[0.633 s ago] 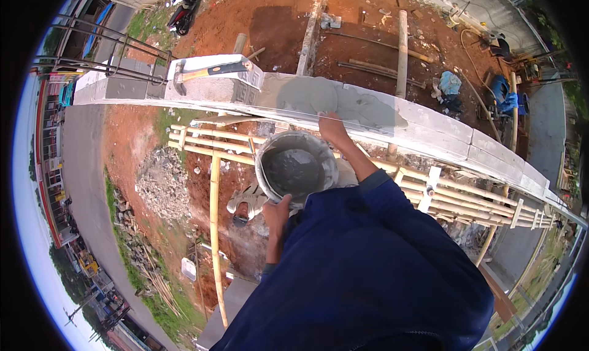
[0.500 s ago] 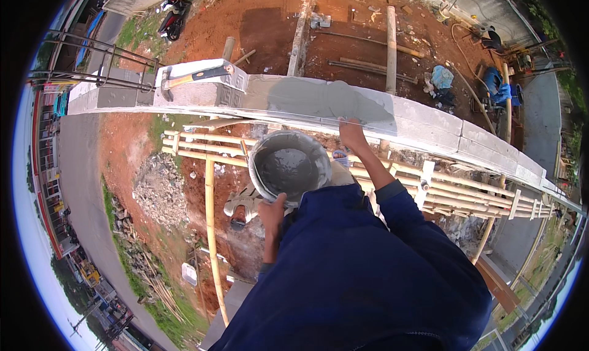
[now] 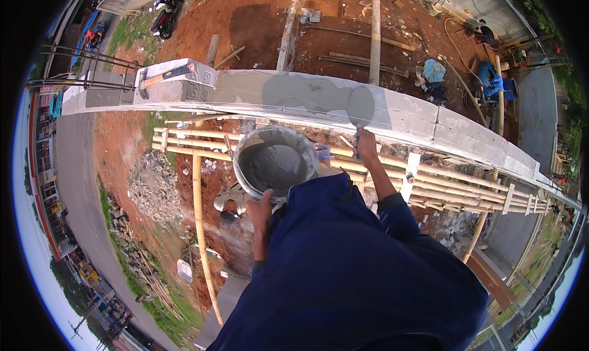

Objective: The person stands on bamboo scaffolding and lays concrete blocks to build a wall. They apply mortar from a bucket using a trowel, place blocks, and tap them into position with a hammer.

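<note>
My left hand grips the near rim of a bucket with wet grey mortar inside. The bucket is held close against my body, below the wall. Farther right, my right hand is closed around the handle of a trowel. Its rounded, mortar-coated blade lies over the top of the block wall, at the right end of a spread layer of mortar. A hammer with an orange and black handle rests on a pale block at the wall's left part.
Bamboo scaffold rails run along the wall's near side. Below the scaffold a person is partly visible. Rebar rods stick out at the left end, and a taut string follows the wall's near edge. Beyond the wall stands a bamboo post.
My right hand and the trowel have moved right along the wall, and the blade now shows its broad face. The bucket stays in my left hand as the view shifts slightly.
</note>
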Demonstrator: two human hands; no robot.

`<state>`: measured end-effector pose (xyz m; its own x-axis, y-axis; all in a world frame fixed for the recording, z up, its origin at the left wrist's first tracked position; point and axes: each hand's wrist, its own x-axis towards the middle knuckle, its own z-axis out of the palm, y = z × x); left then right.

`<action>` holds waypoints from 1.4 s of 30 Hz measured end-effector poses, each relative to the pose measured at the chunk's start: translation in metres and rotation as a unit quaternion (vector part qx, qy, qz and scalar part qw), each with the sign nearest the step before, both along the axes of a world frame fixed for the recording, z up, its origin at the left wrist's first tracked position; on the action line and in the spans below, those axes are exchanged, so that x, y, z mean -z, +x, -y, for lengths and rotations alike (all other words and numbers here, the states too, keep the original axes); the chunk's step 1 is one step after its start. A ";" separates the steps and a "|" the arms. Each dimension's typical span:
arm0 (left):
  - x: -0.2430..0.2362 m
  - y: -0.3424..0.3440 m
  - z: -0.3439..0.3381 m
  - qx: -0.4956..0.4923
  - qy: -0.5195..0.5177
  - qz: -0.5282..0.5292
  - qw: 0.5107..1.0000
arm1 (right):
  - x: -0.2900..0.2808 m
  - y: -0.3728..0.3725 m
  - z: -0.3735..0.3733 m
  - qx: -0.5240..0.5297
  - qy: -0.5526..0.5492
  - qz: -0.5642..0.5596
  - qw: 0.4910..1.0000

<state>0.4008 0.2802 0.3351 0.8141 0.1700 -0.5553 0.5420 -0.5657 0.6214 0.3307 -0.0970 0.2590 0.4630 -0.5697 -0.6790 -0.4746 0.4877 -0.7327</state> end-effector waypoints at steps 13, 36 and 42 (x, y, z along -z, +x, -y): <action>-0.037 -0.030 0.036 -0.040 0.005 0.000 0.999 | -0.025 -0.116 -0.010 -0.162 0.009 -0.094 0.982; -0.044 -0.021 0.051 0.013 0.097 -0.003 0.995 | -0.072 0.069 -0.074 -0.754 -0.222 -0.054 0.616; -0.050 -0.017 0.058 0.017 0.105 -0.007 0.994 | -0.040 0.037 -0.041 -0.667 -0.228 0.015 0.709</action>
